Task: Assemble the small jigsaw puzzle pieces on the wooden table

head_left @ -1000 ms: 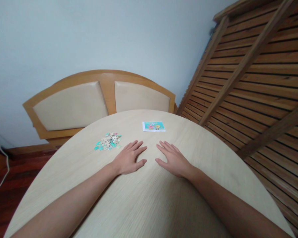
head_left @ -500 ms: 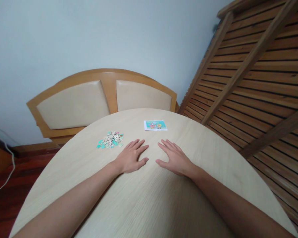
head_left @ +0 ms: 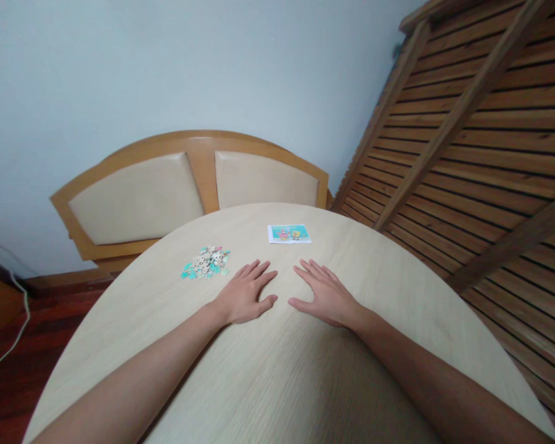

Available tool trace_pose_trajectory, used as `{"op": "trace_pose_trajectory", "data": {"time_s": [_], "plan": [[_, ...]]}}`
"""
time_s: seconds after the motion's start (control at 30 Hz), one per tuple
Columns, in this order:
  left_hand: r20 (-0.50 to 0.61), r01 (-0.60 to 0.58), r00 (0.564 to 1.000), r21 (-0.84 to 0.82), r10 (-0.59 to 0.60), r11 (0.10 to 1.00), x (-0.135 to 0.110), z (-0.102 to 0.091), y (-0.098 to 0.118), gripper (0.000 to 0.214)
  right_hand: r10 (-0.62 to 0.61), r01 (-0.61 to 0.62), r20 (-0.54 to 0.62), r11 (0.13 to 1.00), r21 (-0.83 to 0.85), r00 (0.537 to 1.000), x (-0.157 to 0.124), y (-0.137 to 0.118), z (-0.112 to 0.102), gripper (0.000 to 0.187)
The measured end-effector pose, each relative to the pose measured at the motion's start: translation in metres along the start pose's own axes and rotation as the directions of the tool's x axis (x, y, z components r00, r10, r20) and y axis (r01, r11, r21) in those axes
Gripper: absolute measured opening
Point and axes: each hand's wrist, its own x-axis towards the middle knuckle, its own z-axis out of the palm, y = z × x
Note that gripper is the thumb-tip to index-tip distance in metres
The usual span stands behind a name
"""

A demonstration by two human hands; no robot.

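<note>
My left hand (head_left: 244,295) lies flat and palm down on the pale round table (head_left: 398,290), its fingers stretched out and holding nothing. Beside it, a short gap away, my right hand (head_left: 322,295) rests the same way, flat and open. A small heap of jigsaw pieces (head_left: 206,263), teal and beige, sits just beyond and to the left of my left hand. Farther back, past my right hand's fingertips, lies a small picture card (head_left: 289,234) with a teal cartoon print.
A wooden headboard with two beige padded panels (head_left: 189,185) leans on the blue-grey wall behind the table. A slatted wooden bed frame (head_left: 481,135) stands tilted on the right. A white cable (head_left: 13,320) trails over the dark red floor at the left.
Both hands stay flat in the same place on the table. Only the camera view has shifted slightly.
</note>
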Motion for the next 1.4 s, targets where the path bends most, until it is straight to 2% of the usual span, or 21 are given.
{"op": "trace_pose_trajectory", "data": {"time_s": [0.53, 0.6, 0.7, 0.8, 0.87, 1.0, 1.07, 1.23, 1.4], "plan": [[-0.02, -0.006, 1.0, -0.044, 0.005, 0.999, -0.001, -0.001, 0.001, 0.063, -0.013, 0.013, -0.004, 1.0, 0.004, 1.0, 0.0, 0.002, 0.001, 0.092], [-0.039, 0.012, 0.999, -0.034, -0.013, 0.999, 0.0, 0.0, 0.001, 0.063, -0.014, 0.014, 0.002, 1.0, 0.002, 1.0, 0.001, 0.002, 0.001, 0.093], [-0.123, 0.101, 0.987, 0.009, -0.099, 0.995, 0.0, 0.0, -0.002, 0.06, -0.016, 0.016, 0.006, 1.0, 0.003, 1.0, 0.001, 0.002, 0.001, 0.093], [-0.262, 0.285, 0.93, 0.078, -0.256, 0.955, -0.001, -0.005, -0.013, 0.061, -0.015, 0.015, 0.006, 1.0, 0.007, 1.0, 0.001, 0.002, 0.0, 0.092], [-0.324, 0.464, 0.85, 0.086, -0.416, 0.881, -0.003, -0.009, -0.026, 0.071, -0.017, 0.017, 0.002, 1.0, 0.014, 1.0, 0.001, 0.003, 0.001, 0.092], [-0.301, 0.706, 0.683, 0.037, -0.666, 0.707, -0.01, -0.016, -0.06, 0.094, -0.016, 0.016, -0.003, 1.0, 0.022, 1.0, 0.001, 0.002, 0.0, 0.09], [-0.281, 0.743, 0.643, 0.0, -0.713, 0.67, -0.011, -0.018, -0.075, 0.097, -0.009, 0.009, 0.003, 1.0, 0.017, 1.0, 0.001, 0.001, 0.0, 0.09], [-0.295, 0.707, 0.667, -0.036, -0.684, 0.706, -0.005, -0.017, -0.093, 0.094, -0.013, 0.013, -0.007, 1.0, 0.027, 1.0, 0.0, 0.002, 0.0, 0.09], [-0.247, 0.61, 0.772, 0.029, -0.586, 0.792, -0.002, -0.014, -0.098, 0.076, -0.015, 0.015, -0.009, 1.0, 0.023, 1.0, 0.0, 0.003, 0.002, 0.091]]}}
